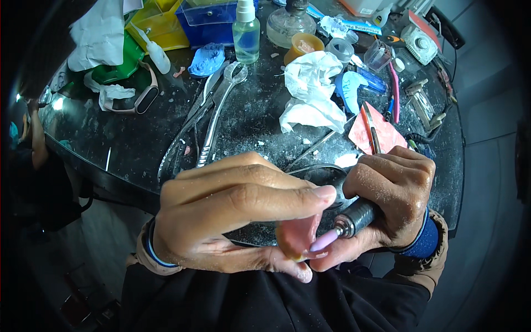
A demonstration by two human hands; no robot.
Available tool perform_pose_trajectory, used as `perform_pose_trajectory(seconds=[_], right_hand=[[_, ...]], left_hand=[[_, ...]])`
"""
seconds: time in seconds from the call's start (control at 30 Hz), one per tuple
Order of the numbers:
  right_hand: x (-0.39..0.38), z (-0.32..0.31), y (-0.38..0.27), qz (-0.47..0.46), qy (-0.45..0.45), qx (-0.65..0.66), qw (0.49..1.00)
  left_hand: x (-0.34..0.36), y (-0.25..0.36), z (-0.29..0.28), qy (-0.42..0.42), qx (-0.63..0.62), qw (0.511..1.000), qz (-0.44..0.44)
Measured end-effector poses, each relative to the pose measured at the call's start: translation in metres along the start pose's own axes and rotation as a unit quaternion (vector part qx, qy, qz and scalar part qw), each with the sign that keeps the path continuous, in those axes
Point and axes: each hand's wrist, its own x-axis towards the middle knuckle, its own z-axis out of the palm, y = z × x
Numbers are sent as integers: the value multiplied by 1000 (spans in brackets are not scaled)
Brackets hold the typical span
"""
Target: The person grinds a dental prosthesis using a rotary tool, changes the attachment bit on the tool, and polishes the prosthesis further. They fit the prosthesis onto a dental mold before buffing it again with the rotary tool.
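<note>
Lower centre of the frame: both hands at work close together; the left hand pinches a curved pink piece between thumb and fingers; the right hand is wrapped around a black rotary handpiece, whose lilac tip sits at the piece's right side; we cannot tell whether tip and piece touch; pale dust speckles the right hand.

Just beyond the hands, we note the dark worktop, strewn with white crumbs; right of centre, a pink sheet with slim tools across it; above centre, crumpled white paper, and beside it a light-blue moulded piece; left of centre, a long metal tool slants toward the left hand.

Farther out, upper left: a wristband, a blue mould, a yellow box beside a blue box; top centre, a clear spray bottle and a glass jar; upper right, we log a white device with a dial.
</note>
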Motion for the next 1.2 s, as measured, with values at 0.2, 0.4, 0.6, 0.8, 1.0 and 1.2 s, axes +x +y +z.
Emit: perform_pose_trajectory(seconds=[0.2, 0.4, 0.6, 0.8, 1.0, 1.2], right_hand=[[-2, -4, 0, -23, 4, -32, 999], [0, -5, -3, -9, -9, -53, 999], [0, -5, -4, -5, 3, -62, 998], [0, -9, -2, -4, 3, -48, 999], [0, -4, -3, -5, 10, -55, 998], [3, -3, -1, -40, 38, -48, 997]], left_hand=[[0, 1, -1, 1, 16, 1000, 5], [-1, 1, 1, 13, 34, 999, -3], [-1, 2, 2, 18, 45, 999, -4], [-2, 1, 2, 18, 44, 999, 10], [1, -4, 1, 9, 54, 998, 40], [3, 0, 5, 39, 41, 997, 49]])
